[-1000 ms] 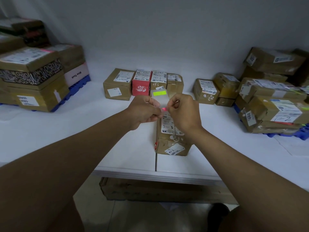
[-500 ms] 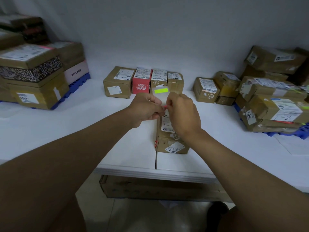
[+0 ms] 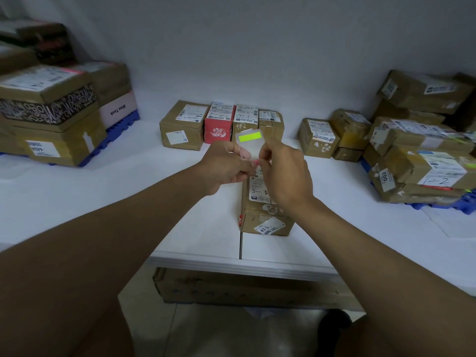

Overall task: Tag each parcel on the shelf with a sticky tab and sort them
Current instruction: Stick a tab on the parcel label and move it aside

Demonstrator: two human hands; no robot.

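Observation:
My left hand (image 3: 226,164) grips a translucent card of sticky tabs (image 3: 249,144) with a bright green tab near its top. My right hand (image 3: 284,171) pinches a pink tab (image 3: 256,162) at the card's lower edge. Both hands hover over a brown parcel (image 3: 265,215) marked "3-3" that lies near the front of the white shelf (image 3: 195,228). A row of small parcels stands behind, with a red box (image 3: 218,126) among the brown ones.
Stacked large boxes (image 3: 49,117) on a blue pallet fill the left. A heap of brown parcels (image 3: 422,155) sits at the right, and small boxes (image 3: 319,137) stand mid-right. A flat carton (image 3: 244,287) lies below the shelf edge.
My hands have stayed together over the parcel, the right fingers shifting slightly on the pink tab at the card's lower edge. The view has tipped down a little.

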